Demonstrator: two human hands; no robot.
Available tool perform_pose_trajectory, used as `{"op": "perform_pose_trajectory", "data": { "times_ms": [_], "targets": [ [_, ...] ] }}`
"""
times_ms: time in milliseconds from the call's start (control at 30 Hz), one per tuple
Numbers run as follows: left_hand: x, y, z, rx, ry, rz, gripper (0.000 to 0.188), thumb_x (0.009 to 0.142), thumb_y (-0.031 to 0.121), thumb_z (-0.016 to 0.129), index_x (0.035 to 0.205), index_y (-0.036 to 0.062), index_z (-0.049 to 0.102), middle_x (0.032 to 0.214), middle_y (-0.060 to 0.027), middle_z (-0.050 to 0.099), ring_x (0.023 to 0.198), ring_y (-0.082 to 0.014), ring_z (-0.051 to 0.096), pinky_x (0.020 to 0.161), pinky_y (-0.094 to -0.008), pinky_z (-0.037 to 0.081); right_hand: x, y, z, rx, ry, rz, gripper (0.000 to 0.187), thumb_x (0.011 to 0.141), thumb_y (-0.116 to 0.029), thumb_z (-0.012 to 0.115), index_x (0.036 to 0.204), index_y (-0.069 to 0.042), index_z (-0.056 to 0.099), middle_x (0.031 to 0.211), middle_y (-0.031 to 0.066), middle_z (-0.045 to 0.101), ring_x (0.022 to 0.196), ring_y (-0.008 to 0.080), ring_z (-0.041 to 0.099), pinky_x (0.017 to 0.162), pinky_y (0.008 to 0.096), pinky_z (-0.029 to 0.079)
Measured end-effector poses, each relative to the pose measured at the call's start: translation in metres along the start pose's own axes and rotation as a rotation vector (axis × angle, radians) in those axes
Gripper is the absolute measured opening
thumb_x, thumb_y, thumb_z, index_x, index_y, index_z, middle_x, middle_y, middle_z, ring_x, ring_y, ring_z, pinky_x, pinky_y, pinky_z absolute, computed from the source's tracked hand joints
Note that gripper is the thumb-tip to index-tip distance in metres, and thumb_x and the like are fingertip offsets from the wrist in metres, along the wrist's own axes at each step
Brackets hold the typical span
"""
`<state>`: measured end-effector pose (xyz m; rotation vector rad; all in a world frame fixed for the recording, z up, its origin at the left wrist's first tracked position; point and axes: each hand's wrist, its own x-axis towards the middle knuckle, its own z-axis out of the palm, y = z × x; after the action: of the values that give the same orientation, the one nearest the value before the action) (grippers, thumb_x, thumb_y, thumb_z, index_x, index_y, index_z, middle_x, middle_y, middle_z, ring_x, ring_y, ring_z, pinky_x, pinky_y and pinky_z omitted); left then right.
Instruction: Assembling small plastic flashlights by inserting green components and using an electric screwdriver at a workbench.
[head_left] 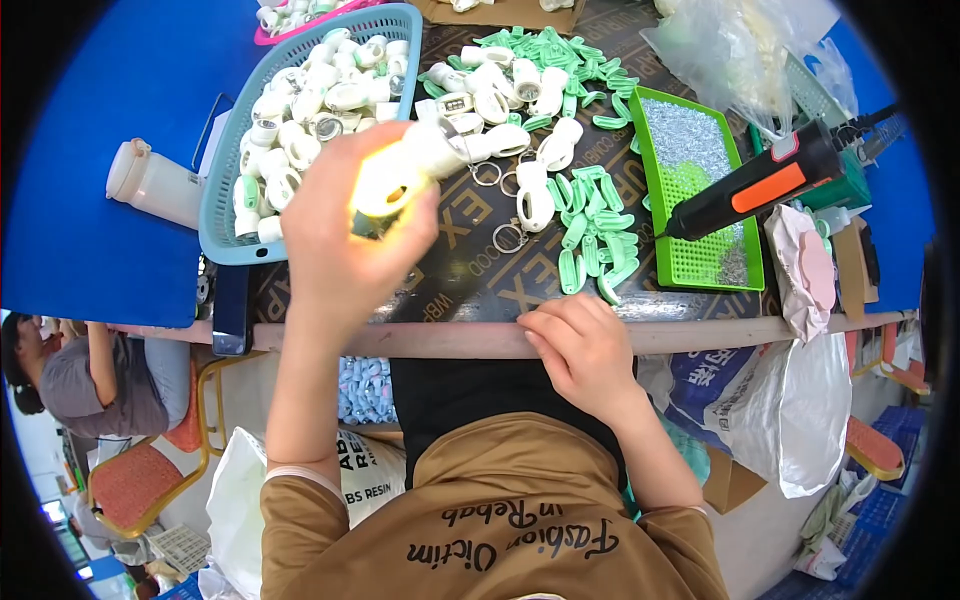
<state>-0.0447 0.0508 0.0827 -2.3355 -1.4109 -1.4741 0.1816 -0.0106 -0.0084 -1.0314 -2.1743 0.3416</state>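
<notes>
My left hand (335, 215) is closed around a small white keychain flashlight (433, 148), raised over the table beside the blue basket. The flashlight glows bright yellow, and the glare hides part of my fingers. My right hand (580, 345) rests on the table's front edge with its fingers lightly bent, the thumb apart and nothing in it. Just beyond it lie loose green plastic clips (595, 235). Farther back is a pile of white keychain flashlights (492, 100), some with metal key rings (508, 238). More green clips (545, 50) are heaped behind them.
A blue basket (228, 250) full of white flashlights stands at left, near a white bottle (155, 185). At right, a black-and-orange electric screwdriver (760, 190) hangs over a green tray (700, 275) of small metal parts. Plastic bags (740, 50) lie at the far right.
</notes>
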Motion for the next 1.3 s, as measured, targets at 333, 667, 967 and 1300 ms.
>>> {"op": "perform_pose_trajectory", "data": {
  "times_ms": [333,667,967,1300],
  "targets": [
    [-0.035,0.031,0.025,-0.221,-0.144,-0.024,0.039,0.071,0.006,0.071,0.107,0.0021,0.059,0.098,-0.0123,0.064,0.084,-0.0278,0.063,0.072,-0.0345,0.052,-0.001,-0.002,0.001,-0.038,0.010,0.000,0.016,0.077,-0.013,0.068,0.092,-0.010,0.064,0.088,0.0021,0.060,0.080,0.0208,0.057,0.069,0.0332,0.044],
    [-0.043,0.037,0.038,-0.284,-0.155,-0.064,0.038,0.066,0.003,0.070,0.104,0.0009,0.062,0.094,-0.0109,0.065,0.079,-0.0222,0.063,0.071,-0.0297,0.050,-0.001,-0.002,0.002,-0.085,0.038,-0.013,0.017,0.076,-0.014,0.068,0.092,-0.010,0.063,0.088,0.0027,0.060,0.080,0.0214,0.058,0.069,0.0346,0.045],
    [-0.044,0.040,0.038,-0.279,-0.152,-0.101,0.037,0.065,0.002,0.069,0.102,0.0015,0.062,0.092,-0.0101,0.065,0.077,-0.0217,0.062,0.069,-0.0290,0.049,0.000,-0.003,0.002,-0.083,0.034,-0.012,0.016,0.076,-0.014,0.067,0.090,-0.009,0.063,0.087,0.0022,0.060,0.079,0.0208,0.058,0.068,0.0344,0.046],
    [-0.044,0.039,0.038,-0.283,-0.161,-0.100,0.037,0.065,0.002,0.070,0.101,0.0015,0.062,0.091,-0.0104,0.064,0.077,-0.0222,0.062,0.068,-0.0296,0.049,-0.001,-0.003,0.003,-0.117,0.035,-0.011,0.016,0.076,-0.015,0.067,0.092,-0.011,0.064,0.089,0.0011,0.060,0.081,0.0197,0.058,0.070,0.0332,0.044]
  ]
}}
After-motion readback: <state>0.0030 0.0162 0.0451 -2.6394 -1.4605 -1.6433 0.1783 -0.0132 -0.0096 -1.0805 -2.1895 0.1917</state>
